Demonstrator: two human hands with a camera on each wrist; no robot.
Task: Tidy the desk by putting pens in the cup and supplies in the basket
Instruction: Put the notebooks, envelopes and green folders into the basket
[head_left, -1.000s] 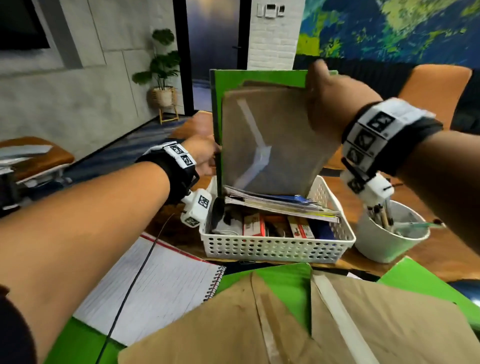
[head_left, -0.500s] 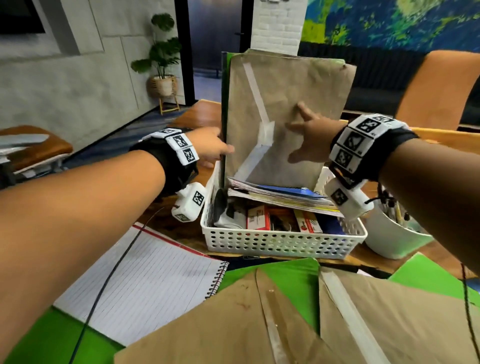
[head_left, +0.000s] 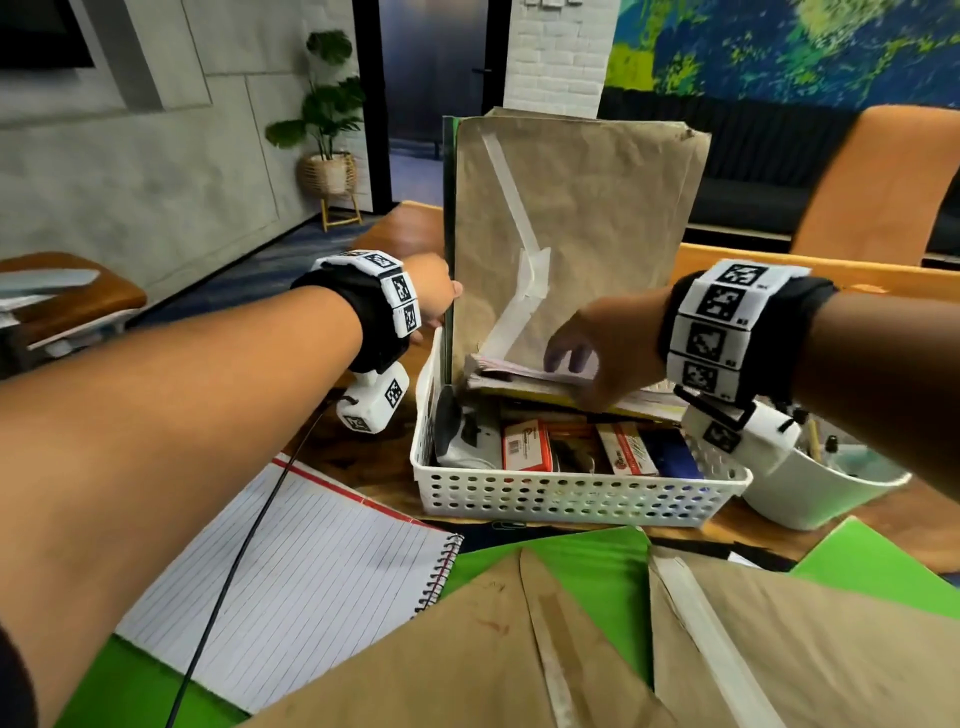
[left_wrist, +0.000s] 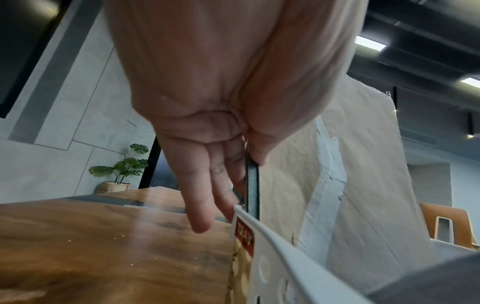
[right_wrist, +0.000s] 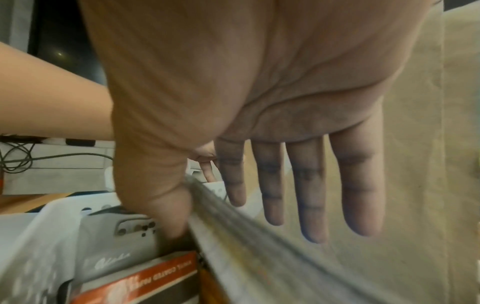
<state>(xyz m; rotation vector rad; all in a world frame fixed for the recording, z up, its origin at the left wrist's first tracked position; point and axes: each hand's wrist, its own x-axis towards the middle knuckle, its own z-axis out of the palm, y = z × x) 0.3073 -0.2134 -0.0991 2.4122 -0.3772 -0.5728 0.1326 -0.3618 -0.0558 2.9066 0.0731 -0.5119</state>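
On the wooden table (head_left: 395, 457), the white basket (head_left: 571, 499) holds a brown-covered book (head_left: 571, 218) standing upright at its far side. Left hand (head_left: 434, 286) pinches its edge; right hand (head_left: 597, 358), fingers straight, lifts the paper stack (head_left: 524, 376). Released, the book could topple.

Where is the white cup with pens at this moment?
In the head view the white cup stands on the desk right of the white basket, partly hidden under the right hand's wrist.

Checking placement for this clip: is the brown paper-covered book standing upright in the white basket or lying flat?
Upright. The brown paper-covered book stands on edge in the white perforated basket, and the left hand pinches its spine edge.
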